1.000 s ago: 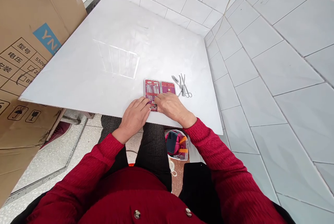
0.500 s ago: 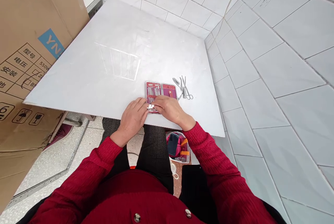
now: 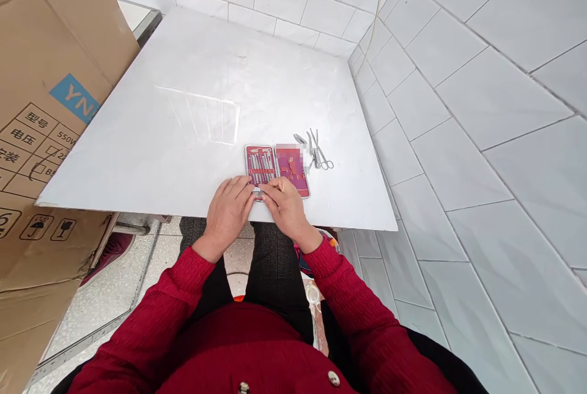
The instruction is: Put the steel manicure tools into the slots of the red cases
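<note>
A manicure set case (image 3: 299, 188) lies unfolded near the front edge of the table, red inside with a silvery rim. Slim metal tools (image 3: 262, 161) stand in a row under a strap in its left half. My left hand (image 3: 227, 210) is closed over that half's lower left corner, its fingers bent and close together. Thumb and fingers of my right hand (image 3: 283, 204) are pinched at the same half's bottom. Between my fingertips shows a small shiny silvery piece (image 3: 257, 191), partly covered; its kind is unclear. Right of the case lie small scissors (image 3: 324, 161) and a nail clipper (image 3: 299, 139).
The white table (image 3: 192, 63) meets tiled walls (image 3: 440, 118) at the back and right. A large cardboard box (image 3: 55, 45) stands at its left. Below the front edge, a container (image 3: 331, 241) of belongings is partly hidden by my right arm.
My right hand has drawn back toward me and slightly left, uncovering more of the case's right half and the tool row. My left hand stays at the case. The camera view has shifted.
</note>
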`<state>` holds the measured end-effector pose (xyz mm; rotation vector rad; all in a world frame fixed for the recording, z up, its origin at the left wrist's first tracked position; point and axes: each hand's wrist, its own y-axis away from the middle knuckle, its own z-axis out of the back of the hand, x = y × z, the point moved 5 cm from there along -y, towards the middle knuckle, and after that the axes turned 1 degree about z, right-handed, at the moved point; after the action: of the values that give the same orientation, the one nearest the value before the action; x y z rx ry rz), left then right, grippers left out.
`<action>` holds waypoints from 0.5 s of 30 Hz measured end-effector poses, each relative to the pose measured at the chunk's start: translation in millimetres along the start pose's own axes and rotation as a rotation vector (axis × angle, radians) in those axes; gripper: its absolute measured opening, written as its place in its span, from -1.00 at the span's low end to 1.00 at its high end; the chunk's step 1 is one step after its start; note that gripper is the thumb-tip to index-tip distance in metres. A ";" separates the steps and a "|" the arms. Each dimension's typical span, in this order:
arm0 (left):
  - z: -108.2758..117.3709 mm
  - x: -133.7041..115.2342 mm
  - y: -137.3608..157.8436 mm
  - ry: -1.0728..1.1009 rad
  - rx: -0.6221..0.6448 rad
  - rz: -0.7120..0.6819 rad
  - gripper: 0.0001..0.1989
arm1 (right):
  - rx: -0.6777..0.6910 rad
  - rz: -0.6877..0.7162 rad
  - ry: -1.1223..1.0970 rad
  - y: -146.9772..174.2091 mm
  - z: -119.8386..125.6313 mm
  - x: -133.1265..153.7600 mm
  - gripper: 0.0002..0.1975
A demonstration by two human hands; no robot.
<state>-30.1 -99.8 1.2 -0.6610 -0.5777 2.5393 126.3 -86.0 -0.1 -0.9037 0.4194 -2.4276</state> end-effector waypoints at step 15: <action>15.5 -9.7 1.4 0.054 -0.078 0.049 -0.69 | -0.237 -0.191 -0.545 11.0 40.2 9.8 -0.67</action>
<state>-31.3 -110.1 16.2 -0.7777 -0.6522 2.5466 150.9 -104.8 29.5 -1.7153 0.4317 -2.1909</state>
